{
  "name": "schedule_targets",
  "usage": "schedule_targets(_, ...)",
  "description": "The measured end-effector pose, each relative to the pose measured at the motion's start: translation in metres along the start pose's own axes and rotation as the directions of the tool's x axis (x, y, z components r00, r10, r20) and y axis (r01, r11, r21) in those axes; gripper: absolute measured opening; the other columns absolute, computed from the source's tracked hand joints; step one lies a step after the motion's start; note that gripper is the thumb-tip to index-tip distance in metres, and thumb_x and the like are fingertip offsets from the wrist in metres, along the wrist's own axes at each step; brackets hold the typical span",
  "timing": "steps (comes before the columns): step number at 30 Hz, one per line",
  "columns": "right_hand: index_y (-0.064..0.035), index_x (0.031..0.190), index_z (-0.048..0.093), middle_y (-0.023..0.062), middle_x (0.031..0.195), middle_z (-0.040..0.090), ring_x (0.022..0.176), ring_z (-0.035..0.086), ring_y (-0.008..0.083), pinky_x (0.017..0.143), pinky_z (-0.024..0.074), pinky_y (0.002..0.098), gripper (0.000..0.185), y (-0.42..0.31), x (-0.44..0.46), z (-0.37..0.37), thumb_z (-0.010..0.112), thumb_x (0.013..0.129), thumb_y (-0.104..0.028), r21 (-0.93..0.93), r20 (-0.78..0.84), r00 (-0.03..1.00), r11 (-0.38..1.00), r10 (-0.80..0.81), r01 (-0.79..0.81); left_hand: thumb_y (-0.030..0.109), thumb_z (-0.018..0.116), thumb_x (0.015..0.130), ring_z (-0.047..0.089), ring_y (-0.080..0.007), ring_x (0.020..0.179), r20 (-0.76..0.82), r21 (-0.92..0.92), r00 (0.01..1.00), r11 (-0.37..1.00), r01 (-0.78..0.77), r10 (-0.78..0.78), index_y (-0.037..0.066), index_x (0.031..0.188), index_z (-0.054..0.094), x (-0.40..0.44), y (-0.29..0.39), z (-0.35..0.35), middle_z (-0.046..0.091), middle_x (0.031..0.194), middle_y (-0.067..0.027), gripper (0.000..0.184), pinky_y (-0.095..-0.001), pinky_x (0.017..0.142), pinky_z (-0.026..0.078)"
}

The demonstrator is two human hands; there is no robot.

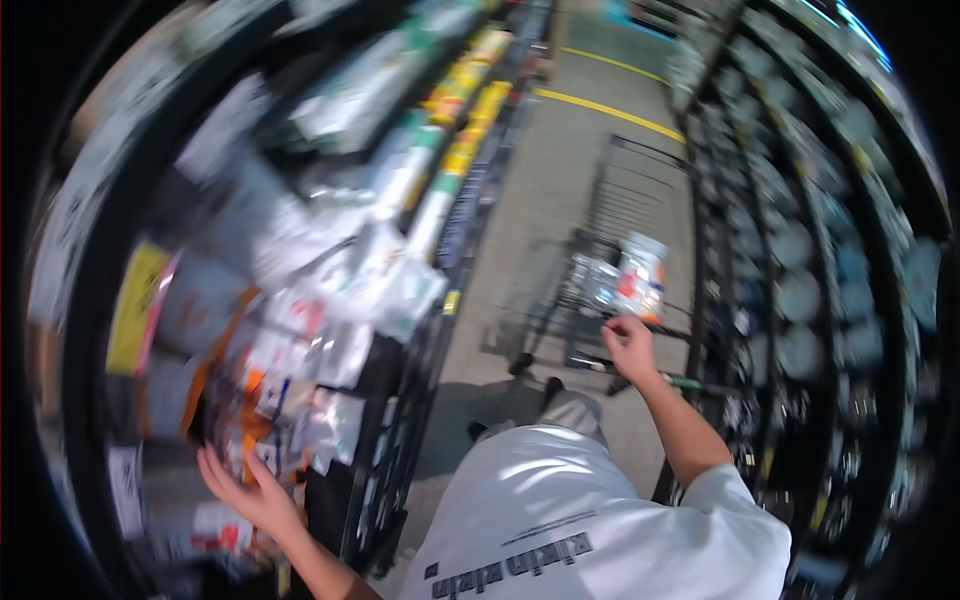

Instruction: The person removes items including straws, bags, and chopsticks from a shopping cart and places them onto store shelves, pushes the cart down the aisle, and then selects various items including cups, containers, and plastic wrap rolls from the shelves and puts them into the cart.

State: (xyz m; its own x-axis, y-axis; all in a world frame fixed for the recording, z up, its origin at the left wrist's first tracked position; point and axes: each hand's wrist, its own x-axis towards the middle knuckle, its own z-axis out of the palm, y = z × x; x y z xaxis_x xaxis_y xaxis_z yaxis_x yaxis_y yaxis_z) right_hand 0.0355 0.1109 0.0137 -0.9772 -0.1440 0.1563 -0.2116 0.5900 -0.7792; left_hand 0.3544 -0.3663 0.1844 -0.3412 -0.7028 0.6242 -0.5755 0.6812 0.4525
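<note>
My left hand (255,497) is at the left shelf with its fingers stretched out and spread. It is close to clear and orange plastic-wrapped packets (265,425), and I cannot tell whether it touches them. Over the near end of a dark wire shopping cart (625,195), my right hand (630,347) has its fingers curled together. A white packet with red and orange print (642,275) lies just beyond its knuckles, with a clear plastic packet (593,280) to the left. What the right fingers hold, if anything, is hidden.
Shelves of bagged goods (340,240) line the left side of the aisle. Racks with many round, pale items (797,295) run along the right. The grey floor (540,170) carries yellow lines (605,110) farther ahead. Much of the left shelf is blurred.
</note>
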Motion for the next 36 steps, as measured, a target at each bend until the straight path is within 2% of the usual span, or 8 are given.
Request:
schedule_targets(3,-0.0034,0.09,0.071,0.0186,0.09,0.071,0.088,0.068,0.036,0.079,0.0544,0.0443,0.028,0.035,-0.023,-0.047,0.064,0.09,-0.03,-0.375,0.127,0.962,0.909,0.243,-0.181,0.009,0.064,0.092,0.048,-0.0342,0.13,0.358,-0.373,0.907,0.924,-0.081,0.223,-0.004,0.13,0.054,-0.079,0.049,0.027,0.051,0.137,-0.0204,0.041,-0.0435,0.113,0.034)
schedule_targets(7,-0.0056,0.08,0.073,0.0212,0.08,0.07,0.08,0.068,0.042,0.075,0.0532,0.0524,0.048,0.032,-0.045,-0.05,0.045,0.099,-0.04,-0.665,0.162,0.929,0.732,0.333,-0.147,0.001,0.065,0.089,0.061,-0.0258,0.113,0.881,-0.438,0.424,0.701,0.562,0.21,-0.002,0.124,0.059,-0.135,0.095,0.087,0.059,0.125,-0.0148,0.036,-0.0349,0.099,0.048)
schedule_targets(12,-0.0071,0.08,0.072,0.0214,0.081,0.069,0.077,0.066,0.0437,0.073,0.0531,0.0539,0.047,0.029,-0.065,-0.048,0.043,0.1,-0.039,-0.656,0.178,0.919,0.738,0.353,-0.157,0.007,0.069,0.091,0.064,-0.0237,0.106,0.887,-0.44,0.206,0.62,0.65,0.414,-0.002,0.119,0.063,-0.19,0.135,0.151,0.065,0.114,-0.0154,0.031,-0.0332,0.091,0.052)
schedule_targets(20,-0.007,0.087,0.076,0.0154,0.08,0.072,0.074,0.071,0.0319,0.072,0.0558,0.0406,0.03,0.016,-0.093,-0.079,0.059,0.092,-0.031,-0.225,0.548,0.772,0.946,0.321,-0.233,0.018,0.069,0.09,0.056,-0.0333,0.118,0.863,-0.504,0.253,0.786,0.358,0.438,-0.004,0.141,0.042,-0.233,0.203,0.176,0.05,0.134,-0.023,0.061,-0.0392,0.093,0.05)
schedule_targets(25,-0.0034,0.089,0.074,0.0143,0.081,0.073,0.07,0.07,0.0233,0.068,0.0538,0.0338,0.02,0.089,-0.024,-0.1,0.07,0.086,-0.023,0.08,0.343,0.845,0.883,0.411,-0.462,0.015,0.067,0.09,0.059,-0.0318,0.115,0.911,-0.372,0.291,0.886,0.278,0.291,-0.004,0.141,0.042,-0.272,0.229,0.182,0.054,0.13,-0.024,0.06,-0.0402,0.09,0.05)
schedule_targets(27,-0.002,0.096,0.073,0.0161,0.086,0.074,0.076,0.071,0.0257,0.071,0.0547,0.035,0.026,0.177,0.002,-0.083,0.071,0.085,-0.026,0.161,0.296,0.782,0.779,0.548,-0.606,0.014,0.066,0.09,0.062,-0.0321,0.109,0.946,-0.253,0.254,0.947,0.196,0.2,-0.003,0.138,0.046,-0.284,0.242,0.171,0.06,0.121,-0.023,0.055,-0.0401,0.088,0.051)
schedule_targets(31,0.0046,0.129,0.055,0.0244,0.11,0.069,0.104,0.068,0.0366,0.082,0.0563,0.0408,0.074,0.327,0.021,-0.032,0.077,0.078,-0.044,-0.29,0.172,0.689,0.704,0.704,-0.648,0.01,0.067,0.086,0.067,-0.0285,0.087,0.985,-0.054,0.169,0.977,0.206,0.019,0.002,0.126,0.056,-0.295,0.243,0.147,0.066,0.105,-0.0186,0.042,-0.0372,0.079,0.053)
schedule_targets(36,0.0115,0.135,0.042,0.034,0.126,0.057,0.112,0.063,0.0448,0.098,0.0517,0.0444,0.102,0.416,0.017,0.051,0.085,0.066,-0.05,-0.037,-0.004,0.425,0.424,0.905,-0.905,0.009,0.068,0.083,0.068,-0.0247,0.077,0.966,0.024,0.25,0.988,0.155,-0.063,0.0,0.119,0.059,-0.322,0.239,0.129,0.068,0.092,-0.0129,0.038,-0.0347,0.073,0.053)
